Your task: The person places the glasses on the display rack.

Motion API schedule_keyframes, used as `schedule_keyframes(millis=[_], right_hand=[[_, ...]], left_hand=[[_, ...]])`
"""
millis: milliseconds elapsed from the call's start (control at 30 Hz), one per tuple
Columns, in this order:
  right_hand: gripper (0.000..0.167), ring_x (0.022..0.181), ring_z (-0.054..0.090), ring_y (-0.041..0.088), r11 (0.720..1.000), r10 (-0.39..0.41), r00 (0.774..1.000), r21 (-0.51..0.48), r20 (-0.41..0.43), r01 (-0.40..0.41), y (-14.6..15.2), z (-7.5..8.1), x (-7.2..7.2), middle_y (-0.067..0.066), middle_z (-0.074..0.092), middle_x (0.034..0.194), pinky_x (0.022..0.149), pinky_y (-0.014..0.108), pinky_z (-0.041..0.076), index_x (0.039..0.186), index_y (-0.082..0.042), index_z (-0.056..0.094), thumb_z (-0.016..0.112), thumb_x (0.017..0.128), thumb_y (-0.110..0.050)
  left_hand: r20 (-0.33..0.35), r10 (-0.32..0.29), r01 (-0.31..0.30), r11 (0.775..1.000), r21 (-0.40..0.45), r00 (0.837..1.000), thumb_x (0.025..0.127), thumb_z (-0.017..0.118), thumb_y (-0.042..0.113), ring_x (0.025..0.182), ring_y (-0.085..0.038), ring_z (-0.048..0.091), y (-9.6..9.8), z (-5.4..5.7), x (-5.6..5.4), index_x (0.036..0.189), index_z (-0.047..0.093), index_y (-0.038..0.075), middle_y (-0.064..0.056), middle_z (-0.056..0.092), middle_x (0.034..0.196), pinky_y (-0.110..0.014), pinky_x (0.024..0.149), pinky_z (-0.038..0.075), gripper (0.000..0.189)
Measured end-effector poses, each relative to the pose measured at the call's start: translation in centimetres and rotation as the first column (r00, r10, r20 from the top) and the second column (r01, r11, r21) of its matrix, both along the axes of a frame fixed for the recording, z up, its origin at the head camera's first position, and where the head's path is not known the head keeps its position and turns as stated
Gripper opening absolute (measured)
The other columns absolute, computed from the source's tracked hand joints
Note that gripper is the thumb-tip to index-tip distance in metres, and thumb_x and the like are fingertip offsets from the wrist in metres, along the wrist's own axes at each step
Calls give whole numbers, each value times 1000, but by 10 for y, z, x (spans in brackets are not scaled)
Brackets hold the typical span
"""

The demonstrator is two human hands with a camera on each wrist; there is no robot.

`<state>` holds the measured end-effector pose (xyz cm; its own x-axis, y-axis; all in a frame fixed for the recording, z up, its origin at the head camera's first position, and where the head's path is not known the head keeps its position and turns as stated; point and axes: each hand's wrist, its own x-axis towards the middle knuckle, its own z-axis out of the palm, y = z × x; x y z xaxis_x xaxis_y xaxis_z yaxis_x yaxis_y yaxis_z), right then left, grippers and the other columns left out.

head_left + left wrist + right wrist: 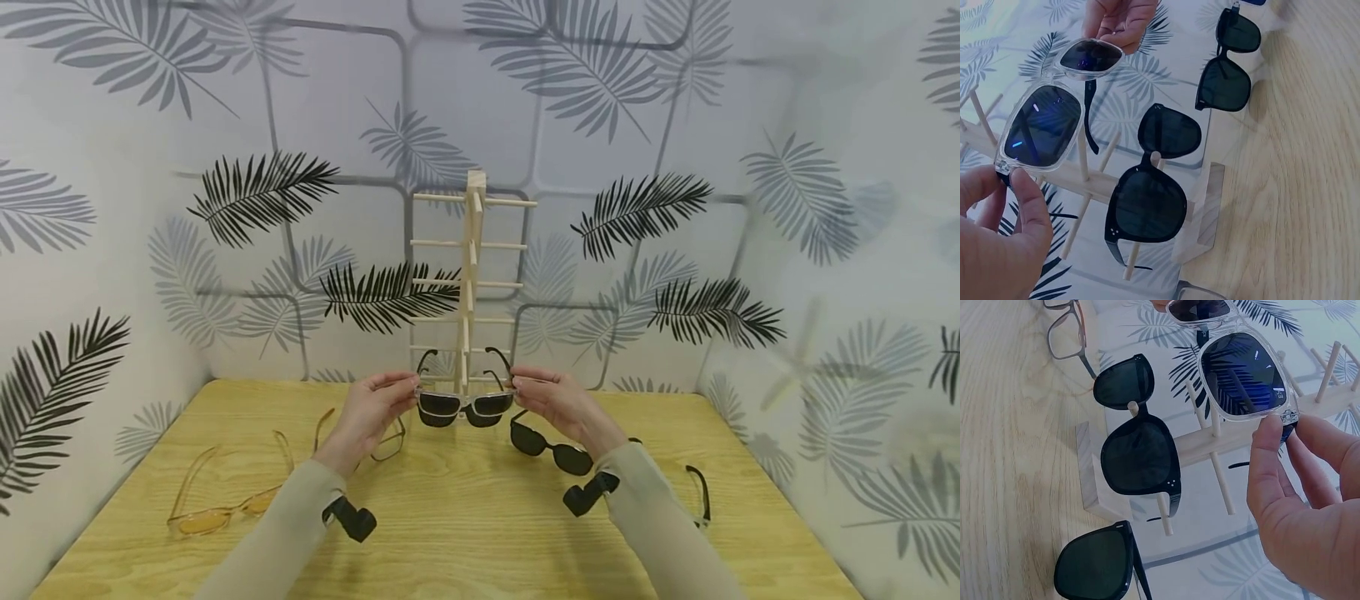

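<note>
A pair of sunglasses with a clear frame and dark lenses [493, 404] is held level between both hands. My left hand [371, 421] pinches its left hinge corner between thumb and fingers, plain in the left wrist view. At the opposite corner, the right hand [1310, 494] grips the hinge the same way. Behind and just below sits a pair of black sunglasses [1150, 203], its bridge over a low peg of the wooden display rack [472, 250]. In the head view the clear pair overlaps the black one. The dark temples point away toward the rack.
On the wooden table [465, 533], orange-tinted glasses [202, 522] lie at left and thin-framed glasses [388, 448] near the left hand. Black sunglasses [573, 460] lie under the right forearm; a dark temple [703, 500] shows beyond that sleeve. A leaf-patterned backdrop [600, 317] stands behind.
</note>
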<state>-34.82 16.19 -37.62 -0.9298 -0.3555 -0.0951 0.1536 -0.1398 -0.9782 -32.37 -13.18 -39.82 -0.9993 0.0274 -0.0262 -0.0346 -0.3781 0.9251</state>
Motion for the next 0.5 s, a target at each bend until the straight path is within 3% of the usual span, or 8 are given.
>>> schedule_keyframes(millis=[300, 500], right_hand=[[45, 87, 70, 9, 998, -28, 999, -57, 40, 30, -4, -3, -11, 4, 72, 103, 80, 21, 57, 141, 7, 46, 57, 98, -2], [46, 89, 70, 10, 997, -33, 999, -76, 20, 35, -6, -4, -14, 3, 72, 102, 82, 22, 57, 142, 8, 44, 56, 98, -1]], left_hand=[[-17, 24, -24, 1000, 2, 1000, 93, 65, 3, 81, -9, 68, 1, 0, -5, 127, 57, -8, 2, 72, 94, -21, 76, 58, 36], [-30, 22, -23, 999, -37, 999, 95, 63, 5, 82, -9, 67, 0, 5, -9, 129, 56, -7, 3, 72, 96, -21, 78, 57, 37]])
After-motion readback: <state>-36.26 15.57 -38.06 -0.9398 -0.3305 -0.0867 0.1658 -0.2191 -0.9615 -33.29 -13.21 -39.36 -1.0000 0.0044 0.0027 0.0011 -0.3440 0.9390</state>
